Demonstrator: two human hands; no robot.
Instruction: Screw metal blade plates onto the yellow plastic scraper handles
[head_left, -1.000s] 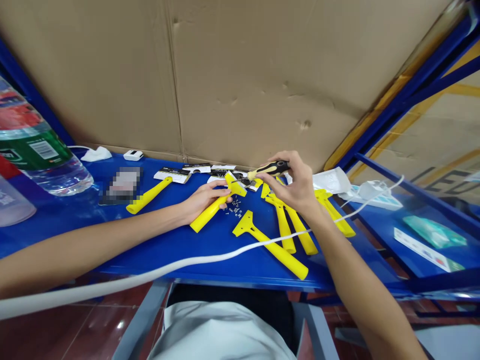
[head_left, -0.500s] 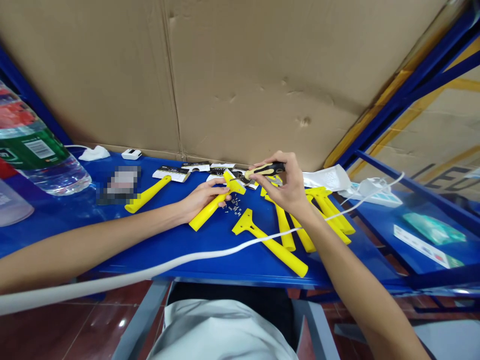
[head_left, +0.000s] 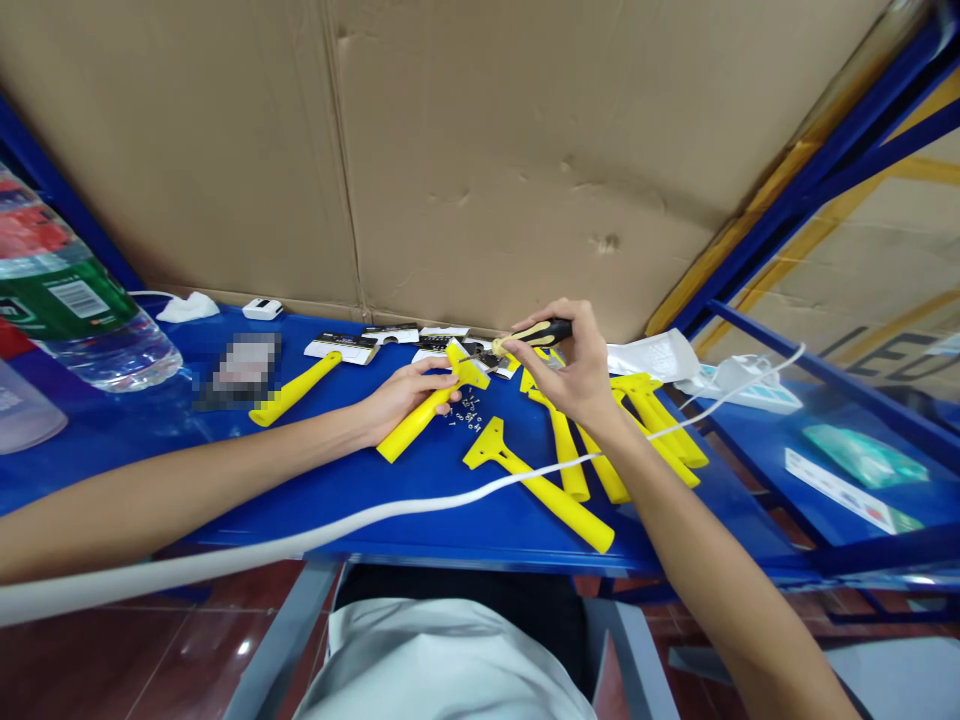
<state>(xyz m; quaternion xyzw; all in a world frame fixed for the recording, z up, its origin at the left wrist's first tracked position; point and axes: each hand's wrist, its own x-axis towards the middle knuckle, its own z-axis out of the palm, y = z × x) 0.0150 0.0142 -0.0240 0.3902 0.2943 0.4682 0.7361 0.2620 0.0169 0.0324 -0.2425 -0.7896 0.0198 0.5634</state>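
My left hand (head_left: 415, 398) is closed around a yellow plastic scraper (head_left: 410, 428), its wide head tilted up and to the right. In my right hand (head_left: 576, 365) is a screwdriver (head_left: 534, 336) with a black and cream handle, its shaft pointing left at the scraper's head. Whether the tip sits in a screw is too small to tell. Small loose screws and nuts (head_left: 470, 415) lie on the blue table just below the scraper head. Another yellow scraper (head_left: 555, 500) rests nearer to me, and several more yellow scrapers (head_left: 667, 425) lie beneath and beyond my right wrist.
One yellow scraper (head_left: 296, 390) lies to the left beside black-and-white cards (head_left: 341, 347). A large water bottle (head_left: 82, 300) stands at far left. A white cable (head_left: 390, 510) crosses in front of the table and over my right forearm. A power strip (head_left: 750, 385) sits at right.
Almost nothing differs. My right hand and the screwdriver have shifted very slightly; both hands keep their hold.
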